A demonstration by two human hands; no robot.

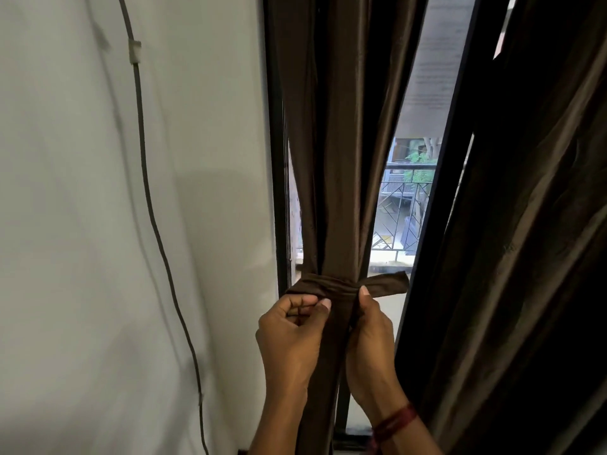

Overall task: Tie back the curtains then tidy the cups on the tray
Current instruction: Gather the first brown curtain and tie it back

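Note:
A dark brown curtain (338, 159) hangs gathered into a narrow bundle at the window's left side. A matching brown tie-back band (331, 285) is wrapped around the bundle at its narrowest point. One free end of the band (391, 282) sticks out to the right. My left hand (292, 333) pinches the band's left part between thumb and fingers. My right hand (371, 336) grips the band at the bundle's right side, thumb pressed on the wrap. No tray or cups are in view.
A second brown curtain (525, 224) hangs loose on the right. A black window frame (277, 192) borders a white wall (82, 224), where a grey cable (144, 178) runs down. Through the glass a balcony railing (397, 198) shows.

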